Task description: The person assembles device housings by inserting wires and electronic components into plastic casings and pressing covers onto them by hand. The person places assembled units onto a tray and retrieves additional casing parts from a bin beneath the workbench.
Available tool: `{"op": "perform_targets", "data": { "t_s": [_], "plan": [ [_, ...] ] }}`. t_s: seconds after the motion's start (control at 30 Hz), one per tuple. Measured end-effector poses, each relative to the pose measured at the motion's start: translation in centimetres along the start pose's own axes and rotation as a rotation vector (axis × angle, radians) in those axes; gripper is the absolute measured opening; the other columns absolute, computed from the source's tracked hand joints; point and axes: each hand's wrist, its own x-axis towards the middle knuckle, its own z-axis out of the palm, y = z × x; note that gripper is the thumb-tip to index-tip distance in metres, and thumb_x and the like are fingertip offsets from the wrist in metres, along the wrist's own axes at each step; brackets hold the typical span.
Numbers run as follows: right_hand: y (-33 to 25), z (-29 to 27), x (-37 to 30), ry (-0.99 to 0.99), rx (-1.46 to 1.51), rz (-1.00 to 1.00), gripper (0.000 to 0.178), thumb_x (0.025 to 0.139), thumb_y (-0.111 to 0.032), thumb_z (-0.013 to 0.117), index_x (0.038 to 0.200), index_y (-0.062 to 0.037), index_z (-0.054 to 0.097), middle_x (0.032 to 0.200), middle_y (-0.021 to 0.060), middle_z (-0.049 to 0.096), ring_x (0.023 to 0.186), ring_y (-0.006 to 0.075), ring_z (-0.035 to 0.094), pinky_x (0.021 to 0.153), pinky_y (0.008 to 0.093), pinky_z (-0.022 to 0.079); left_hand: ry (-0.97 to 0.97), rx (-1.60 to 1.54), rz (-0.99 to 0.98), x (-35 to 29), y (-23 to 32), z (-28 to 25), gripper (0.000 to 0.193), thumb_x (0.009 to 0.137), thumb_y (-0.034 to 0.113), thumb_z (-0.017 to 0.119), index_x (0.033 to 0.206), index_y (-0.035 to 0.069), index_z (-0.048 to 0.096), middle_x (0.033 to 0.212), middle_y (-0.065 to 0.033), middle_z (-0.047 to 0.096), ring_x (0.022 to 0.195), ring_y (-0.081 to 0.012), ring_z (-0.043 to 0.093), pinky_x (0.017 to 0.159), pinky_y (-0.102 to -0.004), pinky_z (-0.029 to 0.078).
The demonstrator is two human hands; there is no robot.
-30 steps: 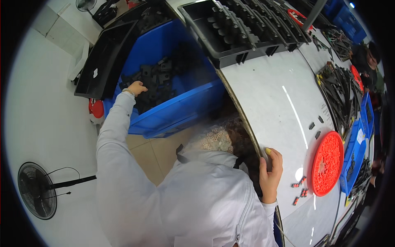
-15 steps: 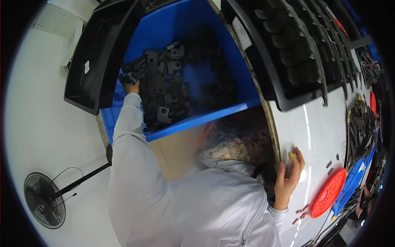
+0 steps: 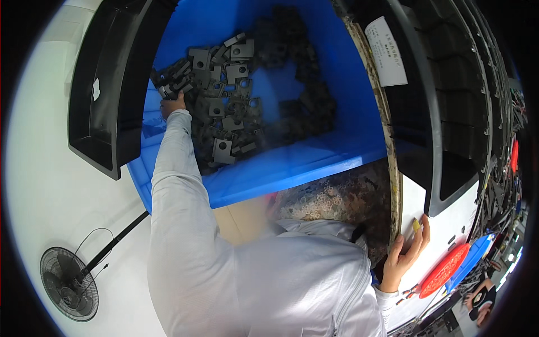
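A: How far along is it?

B: The left hand [image 3: 173, 104] is at the left end of a heap of dark pieces [image 3: 216, 106] in the big blue bin [image 3: 292, 182]. So I'd say the reaching part is done. Lots of pieces lie loose in there, and I can't see any lifted clear of the heap.

A: Does that hand have one?

B: I can't tell. Its fingers are bent in at the pieces, but the tips are hard to see.

A: What about the right hand [image 3: 405, 259]?

B: It's at the edge of the bench [image 3: 414, 199], fingers a bit apart and thumb out. I see nothing in its grip. One finger wears a yellow cap [image 3: 416, 225]. A black tray [image 3: 415, 129] is just beside its fingertips.

A: Which way do the pieces point?

B: All sorts of ways! Those by the left hand look long, and seem to slant from lower left to upper right. One flat plate [image 3: 223, 150] shows its round hole facing up. I can't pick out its long side.
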Motion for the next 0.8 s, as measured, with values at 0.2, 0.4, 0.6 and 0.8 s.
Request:
{"op": "perform_targets", "data": {
  "t_s": [0.2, 0.4, 0.6, 0.8],
  "plan": [
    [0.2, 0.0, -0.1, 0.006, -0.001, -0.008, 0.036, 0.089, -0.024, 0.050, 0.116, -0.0002, 0.048, 0.127, 0.0261, 0.040, 0.117, 0.0422, 0.039, 0.095, 0.0488, 0.031, -0.210, -0.369, -0.005, 4.7, -3.5, 2.8, 0.087, 0.059, 0.055, 0.075, 0.113, -0.008, 0.047, 0.108, -0.0214, 0.059, 0.099, -0.0345, 0.057, 0.087, -0.0385, 0.044],
    [0.2, -0.2, 0.3, 0.016, 0.011, -0.030, 0.035, 0.089, -0.022, 0.050, 0.116, -0.0002, 0.048, 0.128, 0.0259, 0.040, 0.116, 0.0418, 0.040, 0.095, 0.0484, 0.031, -0.222, -0.528, 0.226, 1.8, -7.7, 9.4, 0.082, 0.059, 0.038, 0.074, 0.120, -0.007, 0.042, 0.113, -0.0254, 0.055, 0.107, -0.0360, 0.053, 0.092, -0.0390, 0.040],
    [0.1, 0.2, 0.2, 0.036, -0.005, -0.042, 0.033, 0.088, -0.021, 0.050, 0.115, -0.0018, 0.050, 0.128, 0.0233, 0.042, 0.116, 0.0390, 0.041, 0.095, 0.0469, 0.032, -0.304, -0.580, 0.217, -6.8, -2.3, 3.2, 0.071, 0.061, 0.036, 0.073, 0.116, 0.001, 0.046, 0.106, -0.0200, 0.060, 0.099, -0.0343, 0.058, 0.087, -0.0388, 0.043],
    [-0.4, 0.2, 0.8, 0.055, -0.006, -0.079, 0.032, 0.088, -0.018, 0.049, 0.115, -0.0020, 0.050, 0.129, 0.0209, 0.043, 0.117, 0.0373, 0.041, 0.096, 0.0445, 0.032, -0.450, -0.599, 0.405, -11.2, 2.0, 1.7, 0.061, 0.060, 0.033, 0.073, 0.110, 0.007, 0.047, 0.098, -0.0211, 0.061, 0.091, -0.0370, 0.059, 0.082, -0.0391, 0.046]
  ]
}}
